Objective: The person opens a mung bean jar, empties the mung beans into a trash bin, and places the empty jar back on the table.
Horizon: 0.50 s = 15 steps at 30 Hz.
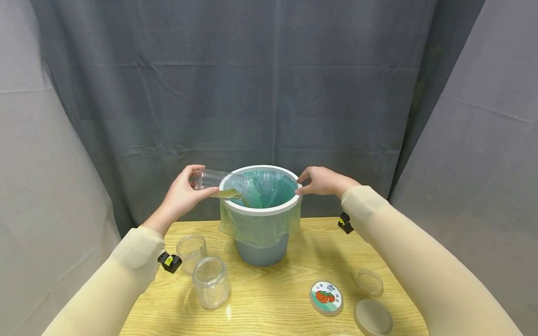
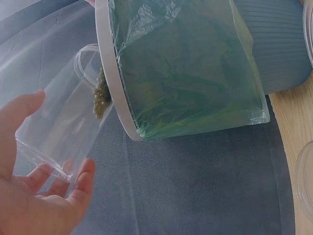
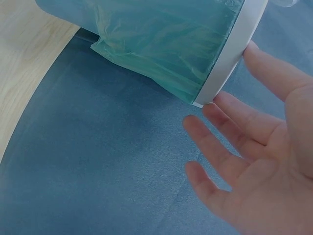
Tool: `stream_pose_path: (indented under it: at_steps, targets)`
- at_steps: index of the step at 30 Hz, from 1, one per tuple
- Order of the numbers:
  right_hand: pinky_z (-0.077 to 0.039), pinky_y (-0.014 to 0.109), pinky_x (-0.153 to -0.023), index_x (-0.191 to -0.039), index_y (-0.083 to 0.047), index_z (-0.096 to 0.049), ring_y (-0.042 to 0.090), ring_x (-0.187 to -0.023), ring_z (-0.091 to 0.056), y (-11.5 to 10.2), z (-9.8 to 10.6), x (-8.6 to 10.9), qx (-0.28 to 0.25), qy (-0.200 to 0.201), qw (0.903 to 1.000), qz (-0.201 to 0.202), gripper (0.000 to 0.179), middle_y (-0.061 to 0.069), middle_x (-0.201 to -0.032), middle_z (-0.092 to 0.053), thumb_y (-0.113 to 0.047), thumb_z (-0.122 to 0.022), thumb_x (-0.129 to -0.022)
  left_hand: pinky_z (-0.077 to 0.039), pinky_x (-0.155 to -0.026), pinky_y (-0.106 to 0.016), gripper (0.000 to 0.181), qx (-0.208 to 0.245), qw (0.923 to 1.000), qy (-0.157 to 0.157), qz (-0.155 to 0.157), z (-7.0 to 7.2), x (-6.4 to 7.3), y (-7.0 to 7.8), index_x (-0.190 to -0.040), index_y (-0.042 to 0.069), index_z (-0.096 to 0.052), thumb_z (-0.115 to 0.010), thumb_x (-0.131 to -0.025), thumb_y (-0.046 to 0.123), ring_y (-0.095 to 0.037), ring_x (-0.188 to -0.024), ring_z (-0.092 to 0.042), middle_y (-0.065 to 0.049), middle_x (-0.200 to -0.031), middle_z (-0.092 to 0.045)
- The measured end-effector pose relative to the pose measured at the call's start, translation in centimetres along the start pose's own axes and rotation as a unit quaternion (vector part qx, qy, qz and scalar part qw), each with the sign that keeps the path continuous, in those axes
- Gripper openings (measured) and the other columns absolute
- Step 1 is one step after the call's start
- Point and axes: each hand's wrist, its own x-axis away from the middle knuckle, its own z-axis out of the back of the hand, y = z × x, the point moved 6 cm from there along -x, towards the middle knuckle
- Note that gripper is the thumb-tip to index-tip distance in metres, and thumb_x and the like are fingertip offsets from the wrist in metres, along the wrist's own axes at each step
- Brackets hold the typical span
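Observation:
My left hand [image 1: 183, 191] grips a clear plastic jar [image 2: 58, 122], tilted with its mouth over the near-left rim of a trash bin [image 1: 260, 211]. Small green grains [image 2: 101, 98], possibly mung beans, lie along the jar's lower side near its mouth, and some spill into the bin. A thin green bag lines the bin and folds down outside under the white rim. On the bin's right side, my right hand [image 1: 321, 181] holds the white rim [image 3: 230, 56] with thumb and fingertips; its other fingers [image 3: 208, 142] are spread apart from it.
Two clear jars, one nearer [image 1: 211, 284] and one farther [image 1: 191, 254], stand on the wooden table [image 1: 269, 298] left of the bin. At right lie a tomato-printed lid [image 1: 326, 298], a beige lid [image 1: 373, 317] and a translucent ring-like lid [image 1: 370, 283]. Grey curtains [image 1: 252, 93] surround the table.

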Motion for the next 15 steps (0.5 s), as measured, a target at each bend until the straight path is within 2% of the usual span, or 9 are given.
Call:
stream_pose_path:
  at_steps: [8, 15]
  targets:
    - [-0.048, 0.052, -0.109, -0.135, 0.002, -0.064, 0.041, -0.132, -0.056, -0.01, 0.06, 0.03, -0.004, -0.004, 1.0, 0.003, 0.051, 0.022, -0.142, -0.057, -0.029, -0.075, -0.095, -0.044, -0.109, -0.057, 0.082, 0.004, 0.9999, -0.01, 0.007, -0.13, -0.25, -0.04, -0.156, 0.012, -0.038, -0.08, -0.09, 0.035, -0.039, -0.131, -0.052, -0.021, -0.155, -0.044]
    - [-0.049, 0.051, -0.109, -0.135, 0.002, -0.064, 0.04, -0.132, -0.056, 0.06, 0.02, 0.01, -0.005, -0.005, 1.0, 0.002, 0.052, 0.022, -0.143, -0.057, -0.029, -0.075, -0.095, -0.045, -0.108, -0.057, 0.083, 0.008, 0.9999, -0.014, 0.006, -0.28, -0.37, 0.46, -0.157, 0.014, -0.037, -0.08, -0.089, 0.036, -0.039, -0.131, -0.052, -0.021, -0.156, -0.043]
